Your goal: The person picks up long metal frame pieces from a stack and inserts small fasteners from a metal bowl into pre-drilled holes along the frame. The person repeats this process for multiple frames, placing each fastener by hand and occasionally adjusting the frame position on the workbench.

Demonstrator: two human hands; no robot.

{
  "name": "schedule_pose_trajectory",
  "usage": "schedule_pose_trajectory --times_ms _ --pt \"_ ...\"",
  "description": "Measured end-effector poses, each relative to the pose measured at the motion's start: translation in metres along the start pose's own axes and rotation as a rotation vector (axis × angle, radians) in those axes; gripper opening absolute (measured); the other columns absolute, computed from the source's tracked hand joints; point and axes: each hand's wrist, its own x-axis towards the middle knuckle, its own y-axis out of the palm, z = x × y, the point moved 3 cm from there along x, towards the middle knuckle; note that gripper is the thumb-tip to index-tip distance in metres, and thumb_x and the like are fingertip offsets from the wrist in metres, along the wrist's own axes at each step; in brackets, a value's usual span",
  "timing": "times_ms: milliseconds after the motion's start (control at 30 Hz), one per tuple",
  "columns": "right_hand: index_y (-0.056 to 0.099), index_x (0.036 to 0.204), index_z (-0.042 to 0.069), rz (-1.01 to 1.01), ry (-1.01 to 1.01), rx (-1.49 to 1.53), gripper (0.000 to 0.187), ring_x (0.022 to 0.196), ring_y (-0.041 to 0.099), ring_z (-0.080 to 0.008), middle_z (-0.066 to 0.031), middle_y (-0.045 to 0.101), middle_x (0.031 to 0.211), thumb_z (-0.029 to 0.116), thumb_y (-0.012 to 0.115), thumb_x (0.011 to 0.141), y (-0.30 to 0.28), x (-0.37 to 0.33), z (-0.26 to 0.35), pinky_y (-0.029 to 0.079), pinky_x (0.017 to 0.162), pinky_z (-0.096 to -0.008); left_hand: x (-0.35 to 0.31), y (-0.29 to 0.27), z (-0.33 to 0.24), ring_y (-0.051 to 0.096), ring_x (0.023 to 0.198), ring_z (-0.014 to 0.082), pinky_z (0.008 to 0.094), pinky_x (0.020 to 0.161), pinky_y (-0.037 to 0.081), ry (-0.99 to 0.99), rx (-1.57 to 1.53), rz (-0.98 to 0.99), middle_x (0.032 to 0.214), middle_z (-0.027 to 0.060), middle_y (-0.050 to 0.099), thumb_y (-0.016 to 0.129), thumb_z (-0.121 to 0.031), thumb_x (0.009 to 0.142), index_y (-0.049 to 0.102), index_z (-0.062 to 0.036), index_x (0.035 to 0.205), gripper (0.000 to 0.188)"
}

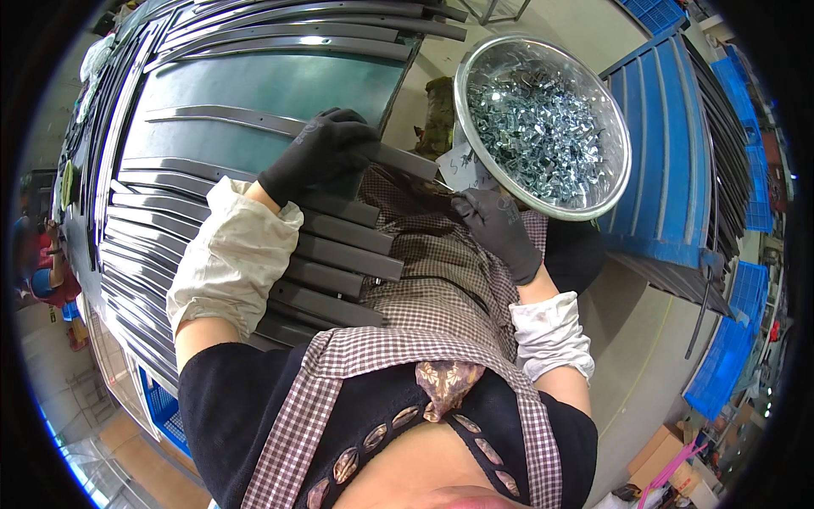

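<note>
My left hand (329, 146), in a black glove, is wrapped round a long dark grey strip (407, 161) that lies across the green-topped table (254, 81). The strip's near end juts past the table edge, over my lap. Close to that end is my right hand (498, 227), also gloved in black, its fingers pinched together. A thin, shiny metal piece (443, 185) shows between its fingertips and the strip's end; its kind is too small to make out. Just beyond the right hand stands a round steel bowl (465, 93) heaped with small metal clips (543, 127).
More dark strips (339, 250) lie side by side on the table's near part, and others (297, 42) at its far edge. A blue ribbed bin (653, 144) with dark strips stands right of the bowl. Blue crates (729, 339) are farther right. Another person (52, 267) is at far left.
</note>
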Motion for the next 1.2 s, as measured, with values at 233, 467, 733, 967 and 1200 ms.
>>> schedule_pose_trajectory --times_ms 233,467,733,967,1200 --pt "0.067 0.094 0.002 0.061 -0.135 -0.133 0.023 0.074 0.064 -0.0361 -0.0179 0.066 0.080 0.025 0.062 0.095 -0.002 0.015 -0.005 0.050 0.067 -0.0441 0.000 -0.003 -0.005 0.062 0.098 0.0329 0.0419 0.093 0.048 0.014 -0.015 -0.049 0.100 0.0114 0.067 0.074 -0.016 0.077 0.071 -0.0054 0.103 0.029" --pt "0.061 0.088 0.010 0.004 -0.125 -0.472 0.017 0.071 0.066 -0.0319 -0.0137 0.065 0.074 0.026 0.063 0.092 0.010 0.037 0.022 0.052 0.065 -0.0421 0.001 -0.004 0.008 0.063 0.094 0.0327 0.0427 0.085 0.050 0.024 -0.018 -0.071 0.097 0.0118 0.067 0.074 -0.019 0.079 0.072 -0.0066 0.099 0.023" --pt "0.045 0.144 0.007 0.103 0.003 -0.337 0.069 0.112 0.059 -0.0451 -0.0260 0.057 0.133 0.034 0.071 0.086 0.012 -0.023 -0.060 0.047 0.095 -0.0497 -0.006 -0.004 0.025 0.064 0.089 0.0317 0.0410 0.079 0.052 0.109 -0.157 -0.130 0.098 0.0126 0.067 0.079 -0.021 0.078 0.073 -0.0106 0.101 0.025" --pt "0.029 0.153 0.007 0.245 0.283 -0.572 0.073 0.079 0.065 -0.0427 -0.0273 0.067 0.089 0.018 0.066 0.091 0.071 -0.007 -0.105 0.048 0.068 -0.0500 -0.046 -0.010 0.019 0.062 0.093 0.0344 0.0423 0.081 0.050 -0.086 -0.170 0.067 0.096 0.0128 0.064 0.079 -0.012 0.067 0.073 -0.0096 0.101 0.034" --pt "0.032 0.153 0.017 0.071 0.204 -0.830 0.067 0.071 0.067 -0.0406 -0.0229 0.066 0.075 0.029 0.061 0.095 0.076 0.057 -0.157 0.049 0.063 -0.0507 -0.066 -0.013 0.006 0.063 0.092 0.0343 0.0440 0.082 0.050 -0.091 -0.166 -0.109 0.094 0.0146 0.065 0.077 -0.017 0.072 0.075 -0.0076 0.095 0.025"
